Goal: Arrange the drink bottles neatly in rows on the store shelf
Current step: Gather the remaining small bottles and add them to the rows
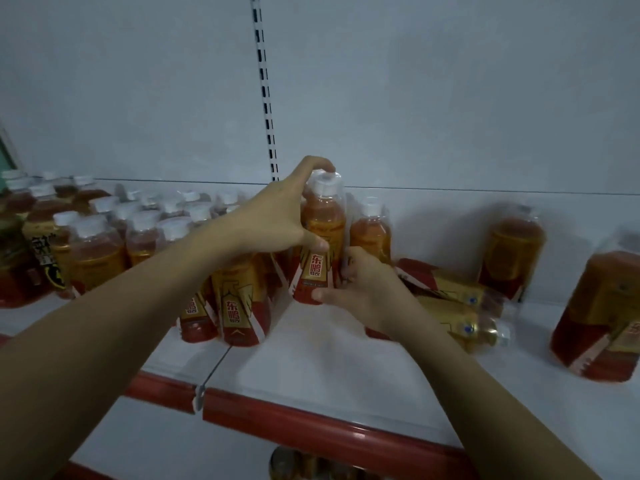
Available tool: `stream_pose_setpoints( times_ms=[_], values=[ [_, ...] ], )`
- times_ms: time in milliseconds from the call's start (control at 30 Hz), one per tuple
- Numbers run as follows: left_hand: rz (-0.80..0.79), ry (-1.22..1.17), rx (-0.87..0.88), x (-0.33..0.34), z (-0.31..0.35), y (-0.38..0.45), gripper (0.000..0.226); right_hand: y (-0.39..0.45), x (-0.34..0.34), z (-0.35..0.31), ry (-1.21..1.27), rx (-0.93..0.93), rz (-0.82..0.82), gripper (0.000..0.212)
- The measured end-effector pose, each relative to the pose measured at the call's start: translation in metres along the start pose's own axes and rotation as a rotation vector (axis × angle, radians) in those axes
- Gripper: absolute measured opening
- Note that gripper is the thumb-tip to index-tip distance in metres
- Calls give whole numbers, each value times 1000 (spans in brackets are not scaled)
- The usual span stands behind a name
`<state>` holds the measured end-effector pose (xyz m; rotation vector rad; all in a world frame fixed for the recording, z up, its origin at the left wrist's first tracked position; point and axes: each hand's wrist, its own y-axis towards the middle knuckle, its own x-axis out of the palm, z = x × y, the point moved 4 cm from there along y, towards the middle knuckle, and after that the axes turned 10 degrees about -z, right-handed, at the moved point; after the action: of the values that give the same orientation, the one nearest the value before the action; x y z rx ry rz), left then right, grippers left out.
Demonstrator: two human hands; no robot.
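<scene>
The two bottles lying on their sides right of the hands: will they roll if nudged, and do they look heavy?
The lying bottles look round-bodied, so a sideways nudge would probably roll them along the shelf. They appear full of liquid, so likely weighty for their size. Their glossy labels may be somewhat slippery; the right hand would grip best around the body.

clear glossy plastic bottles (322, 237), shiny foil-look labels (313, 271), matt white shelf (311, 358), glossy red plastic edge strip (311, 424)

Bottles (323, 237) amber w/ white caps, gold-red labels; shelf (311, 358) white, red edge.
</scene>
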<state>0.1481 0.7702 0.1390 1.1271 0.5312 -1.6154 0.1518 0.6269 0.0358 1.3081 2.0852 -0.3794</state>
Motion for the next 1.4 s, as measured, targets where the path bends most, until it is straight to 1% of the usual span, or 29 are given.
stream_pose_setpoints(
  times_ms=[33,100,200,333,500,567,600,633,667,700,733,767,800,833,900,933,1000,1067,1100,1200,1233,1300,1333,1400],
  values=[
    [-13,38,-19,6,-2,5,90,6,5,0,58,21,-33,58],
    [-60,119,-55,19,-6,13,91,16,16,2,74,85,15,56],
    [-127,177,-105,30,-14,26,91,27,27,5,-48,136,100,49],
    [-151,234,-175,26,-24,38,92,31,30,5,-126,126,96,48],
    [-138,249,-132,27,-34,41,92,33,33,-2,-179,210,105,52],
    [-153,247,-123,27,-37,39,95,30,31,-5,-165,228,103,45],
    [-150,262,-103,26,-36,37,100,26,26,-6,-156,198,142,36],
    [-118,281,-67,23,-33,36,105,22,15,-7,-128,147,223,24],
    [-55,279,-13,19,-27,36,106,15,1,-9,-89,95,330,14],
    [14,250,47,13,-19,37,103,9,-16,-10,-83,62,435,10],
    [54,212,95,9,-10,40,98,7,-33,-9,-120,44,517,13],
    [50,193,122,8,-2,47,96,7,-46,-7,-179,59,551,23],
    [8,198,126,11,4,55,98,11,-55,-3,-217,106,530,34],
    [-56,234,110,19,8,63,101,17,-57,3,-221,170,454,43],
    [-155,356,59,36,8,79,99,28,-43,9,-154,276,295,51],
    [-166,406,46,42,7,84,94,31,-35,14,-116,290,276,55],
    [-121,422,54,44,9,87,84,31,-28,21,-44,262,352,60],
    [-43,385,133,35,19,83,82,23,-33,14,22,187,444,57],
    [-10,327,193,28,26,78,82,15,-39,6,38,152,493,55],
    [48,20,373,-2,48,50,82,-14,-55,-32,94,44,600,55],
    [48,-67,417,-11,52,36,80,-25,-56,-46,135,-11,596,53],
    [61,-155,462,-23,56,11,77,-42,-50,-63,233,-84,545,50],
    [69,-185,466,-24,55,0,75,-50,-43,-66,263,-78,502,51],
    [88,-237,416,-17,46,-18,72,-60,-20,-61,306,-42,411,59]
  ],
)
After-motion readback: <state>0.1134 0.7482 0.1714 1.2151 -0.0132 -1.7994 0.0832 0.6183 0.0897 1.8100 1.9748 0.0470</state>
